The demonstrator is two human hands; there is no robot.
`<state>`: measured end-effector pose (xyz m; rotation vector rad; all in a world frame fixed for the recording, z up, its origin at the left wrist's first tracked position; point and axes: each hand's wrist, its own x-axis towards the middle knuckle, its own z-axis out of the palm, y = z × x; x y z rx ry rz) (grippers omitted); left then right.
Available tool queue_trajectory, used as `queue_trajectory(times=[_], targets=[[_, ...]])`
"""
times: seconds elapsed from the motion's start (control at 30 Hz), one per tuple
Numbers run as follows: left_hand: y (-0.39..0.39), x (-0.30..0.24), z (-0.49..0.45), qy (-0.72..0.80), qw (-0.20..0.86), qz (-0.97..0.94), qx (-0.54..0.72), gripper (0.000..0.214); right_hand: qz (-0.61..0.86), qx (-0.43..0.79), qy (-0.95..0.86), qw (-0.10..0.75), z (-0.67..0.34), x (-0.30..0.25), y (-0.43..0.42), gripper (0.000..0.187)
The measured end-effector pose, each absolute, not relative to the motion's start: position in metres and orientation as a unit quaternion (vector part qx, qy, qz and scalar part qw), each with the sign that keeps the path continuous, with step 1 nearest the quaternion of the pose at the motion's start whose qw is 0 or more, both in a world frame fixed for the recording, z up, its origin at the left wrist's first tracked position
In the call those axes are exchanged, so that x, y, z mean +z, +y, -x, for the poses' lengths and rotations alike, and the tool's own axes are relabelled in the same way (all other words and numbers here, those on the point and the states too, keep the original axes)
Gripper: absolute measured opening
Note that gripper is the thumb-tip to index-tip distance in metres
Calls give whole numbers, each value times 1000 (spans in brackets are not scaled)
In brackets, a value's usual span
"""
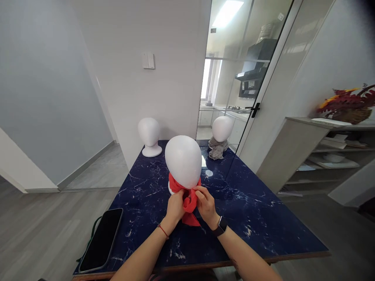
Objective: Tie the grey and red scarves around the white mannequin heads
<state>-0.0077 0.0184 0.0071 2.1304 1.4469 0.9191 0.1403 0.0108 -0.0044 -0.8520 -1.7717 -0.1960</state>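
A white foam mannequin head point(183, 160) stands upright in the middle of the table, close in front of me. Around its neck goes a red scarf point(190, 219), whose front part is looped and hangs down below the chin. My left hand point(175, 206) is closed on the scarf at the left of the loop, its fingertips partly hidden by the cloth. On the other side, my right hand point(206, 203) pinches the scarf just under the chin, thumb and fingers together.
On the dark blue marbled table point(252, 210), a phone point(102, 239) lies at the front left. A bare mannequin head point(149, 132) stands back left; another head point(222, 128) with a grey scarf point(217, 149) stands back right. A glass door point(234, 70) and shelf unit point(304, 136) lie beyond.
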Motion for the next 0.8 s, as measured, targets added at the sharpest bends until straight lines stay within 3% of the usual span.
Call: queue_trajectory(times=[0.3,0.47,0.6,0.8], targets=[[15,-19,1,484,423,-604,471,15,364,-84,-849,373,-146,-7,-18,19],[18,-22,0,441,475,-542,535,27,408,-32,-875,258,-156,-14,-23,14],[16,-22,-1,462,463,-532,538,30,405,86,-849,327,-156,-15,-24,21],[15,-31,-5,485,461,-564,484,23,476,265,-644,537,-158,-18,-10,18]])
